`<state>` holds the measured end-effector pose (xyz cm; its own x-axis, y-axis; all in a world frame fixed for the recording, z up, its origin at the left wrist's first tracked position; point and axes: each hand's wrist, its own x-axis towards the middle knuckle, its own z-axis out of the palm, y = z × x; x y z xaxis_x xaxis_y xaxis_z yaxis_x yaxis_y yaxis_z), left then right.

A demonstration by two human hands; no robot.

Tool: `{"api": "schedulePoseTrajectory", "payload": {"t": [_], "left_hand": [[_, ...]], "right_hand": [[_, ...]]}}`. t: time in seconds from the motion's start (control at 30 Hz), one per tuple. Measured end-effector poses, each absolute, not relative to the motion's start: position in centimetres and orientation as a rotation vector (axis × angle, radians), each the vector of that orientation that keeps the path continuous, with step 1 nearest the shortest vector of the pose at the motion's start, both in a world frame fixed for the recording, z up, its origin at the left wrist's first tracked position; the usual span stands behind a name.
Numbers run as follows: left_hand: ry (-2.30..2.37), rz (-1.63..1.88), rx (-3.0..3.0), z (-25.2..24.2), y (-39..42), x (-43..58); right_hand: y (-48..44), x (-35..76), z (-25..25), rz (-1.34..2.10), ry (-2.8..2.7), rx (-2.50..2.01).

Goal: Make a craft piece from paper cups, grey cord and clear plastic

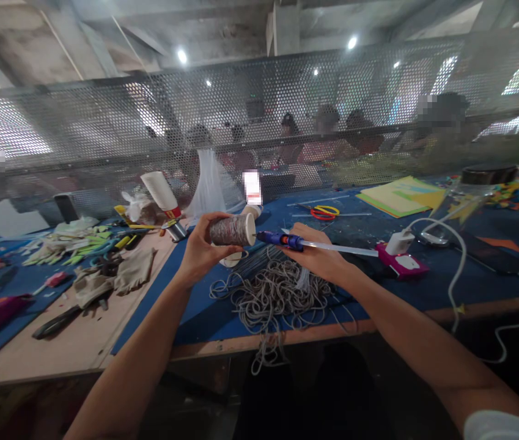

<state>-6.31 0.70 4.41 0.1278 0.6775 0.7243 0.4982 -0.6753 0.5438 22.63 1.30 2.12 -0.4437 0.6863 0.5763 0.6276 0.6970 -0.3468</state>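
Observation:
My left hand point(204, 247) is closed around a paper cup point(231, 231) wrapped in grey cord, held sideways with its pale end facing right. In my right hand point(316, 250) is a blue glue gun point(282, 239), a long clear glue stick sticking out of its back. The gun's nozzle points left, at or very near the cup's pale end; whether they touch I cannot tell. Below both hands a tangled heap of grey cord point(272, 293) lies on the blue table cover point(149, 318) and hangs over the front edge.
Gloves point(135, 271), tools and stacked paper cups point(161, 190) lie to the left. Behind are red and yellow scissors point(324, 212) and coloured paper point(401, 197). At right are a pink power strip point(401, 264), white cables and a jar. A perforated metal screen point(259, 122) stands behind; people sit beyond it.

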Motion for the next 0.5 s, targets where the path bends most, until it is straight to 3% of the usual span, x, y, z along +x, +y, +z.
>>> {"api": "schedulePoseTrajectory", "payload": {"t": [0.27, 0.5], "left_hand": [[1.128, 1.59, 2.209, 4.54, 0.66, -6.01], [1.094, 1.616, 2.181, 4.32, 0.88, -6.23]], "right_hand": [[1.09, 22.67, 2.23, 0.249, -2.127, -0.977], [0.74, 22.5, 2.74, 0.617, -1.981, -0.992]]}}
